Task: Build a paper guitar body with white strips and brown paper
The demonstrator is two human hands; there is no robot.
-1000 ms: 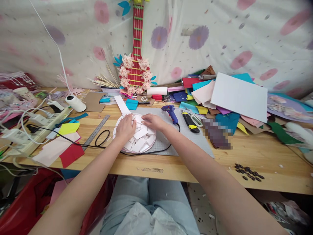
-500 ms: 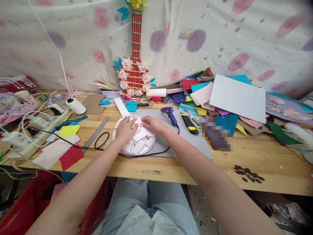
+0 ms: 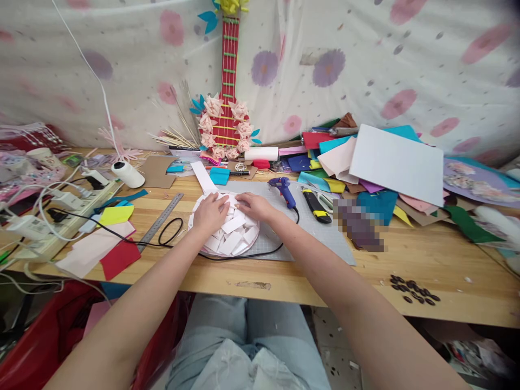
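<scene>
A round craft piece covered with overlapping white strips (image 3: 233,242) lies in front of me, a pale pink rim showing at its lower edge. My left hand (image 3: 211,212) rests across its upper left part, fingers stretched out and palm down. On its upper right, my right hand (image 3: 255,206) touches the strips with extended fingertips; the thumb side is partly hidden. A longer white strip (image 3: 203,177) sticks out beyond the round piece at the top left. Under it all is a grey cutting mat (image 3: 320,238).
A blue glue gun (image 3: 283,191) and a yellow-black cutter (image 3: 317,206) lie right of my hands. The glue gun's black cord runs along the mat's front. A steel ruler (image 3: 162,219) and power strip (image 3: 65,222) are left. A red flower-trimmed toy guitar (image 3: 227,127) stands behind.
The view has shifted very slightly. Both hands stay at the same places on the round piece.
</scene>
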